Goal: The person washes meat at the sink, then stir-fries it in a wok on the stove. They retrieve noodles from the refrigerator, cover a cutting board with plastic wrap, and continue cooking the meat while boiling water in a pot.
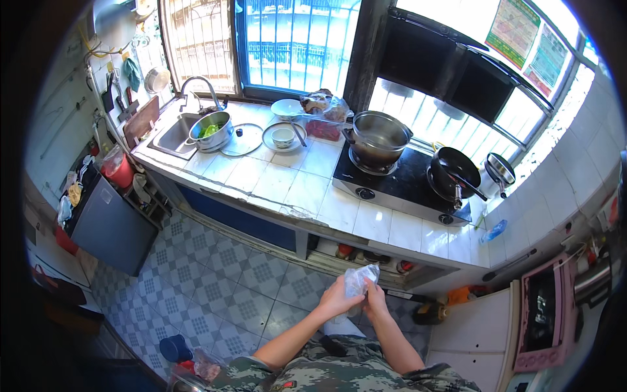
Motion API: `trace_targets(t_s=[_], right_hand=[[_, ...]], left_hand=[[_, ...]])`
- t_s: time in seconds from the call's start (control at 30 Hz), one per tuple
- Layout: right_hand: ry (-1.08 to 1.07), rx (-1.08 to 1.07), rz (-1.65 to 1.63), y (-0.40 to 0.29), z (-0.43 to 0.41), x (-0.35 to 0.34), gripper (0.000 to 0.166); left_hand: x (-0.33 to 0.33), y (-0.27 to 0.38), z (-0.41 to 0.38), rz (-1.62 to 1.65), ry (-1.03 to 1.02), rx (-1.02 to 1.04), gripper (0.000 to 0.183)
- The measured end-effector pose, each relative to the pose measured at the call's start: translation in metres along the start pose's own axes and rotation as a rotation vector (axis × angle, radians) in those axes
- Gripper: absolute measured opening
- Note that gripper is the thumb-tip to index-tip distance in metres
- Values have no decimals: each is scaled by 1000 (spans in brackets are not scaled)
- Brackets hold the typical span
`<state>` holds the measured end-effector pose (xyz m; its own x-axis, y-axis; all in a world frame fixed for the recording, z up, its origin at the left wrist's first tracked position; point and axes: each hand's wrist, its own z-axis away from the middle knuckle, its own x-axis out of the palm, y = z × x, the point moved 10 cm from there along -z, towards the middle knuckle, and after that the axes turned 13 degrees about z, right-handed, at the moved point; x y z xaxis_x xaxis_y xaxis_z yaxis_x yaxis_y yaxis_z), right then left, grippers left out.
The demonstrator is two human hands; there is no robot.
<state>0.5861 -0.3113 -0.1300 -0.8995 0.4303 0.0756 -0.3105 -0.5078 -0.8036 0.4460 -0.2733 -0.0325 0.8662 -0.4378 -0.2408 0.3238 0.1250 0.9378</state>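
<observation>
Both my hands meet around a crumpled clear plastic bag, held in front of my body below the counter's front edge. My left hand grips its left side, while the fingers of my right hand press on it from the right. What the bag contains, if anything, cannot be made out. Beyond it runs the white-tiled counter. A large steel pot stands on the left burner of the black gas stove, and a black wok rests on the right burner.
Near the sink stands a steel pot holding green leaves, beside a glass lid. A small bowl sits on a plate. At right are a white fridge and a pink oven. A blue bucket is on the floor.
</observation>
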Motion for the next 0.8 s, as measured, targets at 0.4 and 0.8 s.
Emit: trace_targets(t_s=[0.4,0.8], right_hand=[[235,47,-223,-66,-201,70,60],[480,-608,295,-189,-165,153,19]], left_hand=[[-48,7,-256,-530,-147,206,56],[-221,-16,-288,-70,56,230,34]])
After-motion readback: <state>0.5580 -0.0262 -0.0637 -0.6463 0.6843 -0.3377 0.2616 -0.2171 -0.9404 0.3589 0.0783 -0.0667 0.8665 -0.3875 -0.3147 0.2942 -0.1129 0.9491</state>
